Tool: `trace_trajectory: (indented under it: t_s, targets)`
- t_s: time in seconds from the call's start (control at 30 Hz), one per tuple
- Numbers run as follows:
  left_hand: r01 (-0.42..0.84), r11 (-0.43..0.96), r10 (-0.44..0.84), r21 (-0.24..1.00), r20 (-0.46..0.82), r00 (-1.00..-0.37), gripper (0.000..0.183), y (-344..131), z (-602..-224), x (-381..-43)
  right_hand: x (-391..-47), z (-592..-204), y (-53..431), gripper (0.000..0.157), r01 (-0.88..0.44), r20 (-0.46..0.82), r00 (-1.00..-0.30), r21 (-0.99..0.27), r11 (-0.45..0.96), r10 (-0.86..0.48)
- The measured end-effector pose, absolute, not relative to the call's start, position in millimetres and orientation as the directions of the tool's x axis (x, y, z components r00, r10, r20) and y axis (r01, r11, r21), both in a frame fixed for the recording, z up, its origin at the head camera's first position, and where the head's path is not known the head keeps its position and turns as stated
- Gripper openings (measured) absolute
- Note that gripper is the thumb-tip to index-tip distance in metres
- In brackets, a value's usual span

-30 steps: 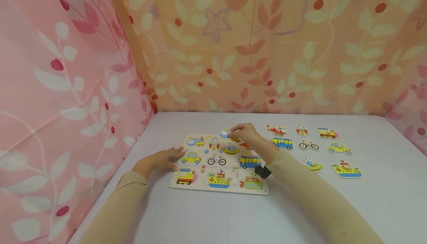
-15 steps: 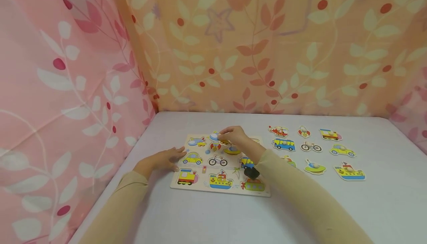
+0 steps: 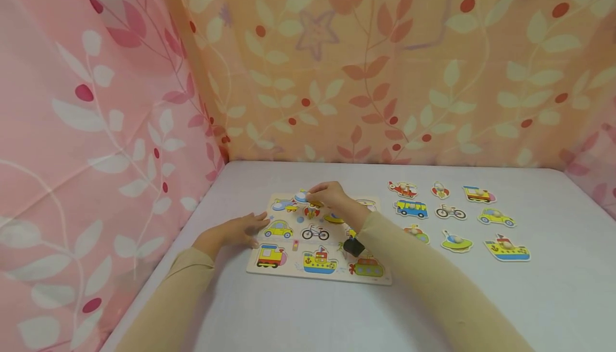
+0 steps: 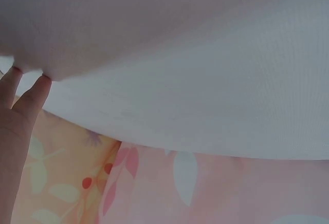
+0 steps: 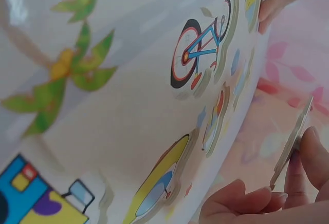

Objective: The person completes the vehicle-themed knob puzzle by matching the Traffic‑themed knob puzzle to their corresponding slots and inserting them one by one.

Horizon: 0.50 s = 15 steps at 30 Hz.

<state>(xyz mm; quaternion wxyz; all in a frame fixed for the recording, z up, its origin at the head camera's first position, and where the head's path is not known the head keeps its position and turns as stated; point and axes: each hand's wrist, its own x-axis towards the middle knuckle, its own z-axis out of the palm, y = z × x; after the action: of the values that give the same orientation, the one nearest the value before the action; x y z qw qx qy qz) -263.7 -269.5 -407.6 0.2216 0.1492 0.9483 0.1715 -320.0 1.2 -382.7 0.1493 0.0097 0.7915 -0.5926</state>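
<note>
A wooden puzzle board [image 3: 294, 270] with vehicle pictures and shaped recesses lies flat on the white table. My right hand [image 3: 329, 194] pinches an airplane puzzle piece [image 3: 300, 196] over the board's far side, between the airplane and rocket pictures. In the right wrist view the thin piece [image 5: 289, 147] shows edge-on between thumb and fingers, raised off the board. At the board's left edge rests my left hand [image 3: 236, 230], fingers extended near the car picture. Only two of its fingers [image 4: 36, 93] show clearly in the left wrist view, against the white tablecloth.
Right of the board lie several knobbed pieces, among them a helicopter [image 3: 403, 189], bus [image 3: 410, 208], bicycle [image 3: 451, 212], train [image 3: 479, 194] and ship [image 3: 507, 247]. The submarine piece [image 3: 416, 234] sits beside the right forearm. Floral curtains [image 3: 308, 74] stand behind and left.
My right hand has carried the airplane piece leftward across the board's far side, from above the saucer picture to near the airplane picture. The left hand has stayed at the left edge.
</note>
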Motion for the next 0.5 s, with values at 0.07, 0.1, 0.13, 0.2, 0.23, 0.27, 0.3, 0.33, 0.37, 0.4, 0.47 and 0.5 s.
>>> trace_trajectory:
  t_s: [0.07, 0.1, 0.13, 0.2, 0.23, 0.27, 0.3, 0.33, 0.37, 0.4, 0.47, 0.5]
  targets:
    - [0.198, 0.9, 0.35, 0.388, -0.373, -0.859, 0.072, -269, -406, -263, -320, -383, -2, 0.022, 0.204, -0.258, -0.952, -0.936, 0.287, -0.163]
    - [0.197, 0.901, 0.349, 0.387, -0.374, -0.859, 0.072, -269, -406, -263, -321, -383, -4, 0.022, 0.212, -0.264, -0.951, -0.935, 0.283, -0.161]
    - [0.198, 0.901, 0.349, 0.387, -0.374, -0.859, 0.072, -268, -405, -263, -321, -384, -5, 0.021, 0.218, -0.269, -0.95, -0.936, 0.277, -0.161]
    - [0.195, 0.9, 0.349, 0.39, -0.376, -0.859, 0.072, -268, -404, -262, -322, -385, -7, 0.021, 0.223, -0.273, -0.949, -0.935, 0.276, -0.159]
    - [0.19, 0.9, 0.346, 0.393, -0.377, -0.859, 0.072, -268, -404, -262, -323, -386, -8, 0.02, 0.225, -0.276, -0.948, -0.933, 0.281, -0.157]
    - [0.19, 0.898, 0.348, 0.396, -0.377, -0.859, 0.072, -268, -403, -262, -324, -387, -9, 0.02, 0.231, -0.281, -0.947, -0.933, 0.277, -0.155]
    - [0.196, 0.897, 0.353, 0.396, -0.375, -0.857, 0.072, -268, -403, -262, -325, -389, -10, 0.019, 0.236, -0.285, -0.946, -0.932, 0.274, -0.154]
    - [0.196, 0.897, 0.353, 0.396, -0.376, -0.857, 0.072, -268, -403, -262, -326, -390, -12, 0.019, 0.239, -0.287, -0.945, -0.933, 0.269, -0.156]
    - [0.2, 0.896, 0.356, 0.396, -0.375, -0.856, 0.073, -268, -403, -262, -328, -391, -13, 0.019, 0.243, -0.292, -0.944, -0.93, 0.275, -0.155]
    - [0.204, 0.896, 0.359, 0.395, -0.374, -0.855, 0.073, -268, -404, -262, -329, -392, -14, 0.018, 0.243, -0.294, -0.943, -0.928, 0.282, -0.154]
    - [0.204, 0.894, 0.361, 0.399, -0.372, -0.855, 0.073, -269, -404, -262, -331, -393, -17, 0.018, 0.247, -0.301, -0.942, -0.922, 0.299, -0.148]
    - [0.209, 0.894, 0.365, 0.397, -0.371, -0.854, 0.073, -269, -404, -263, -331, -393, -18, 0.018, 0.245, -0.302, -0.942, -0.917, 0.315, -0.145]
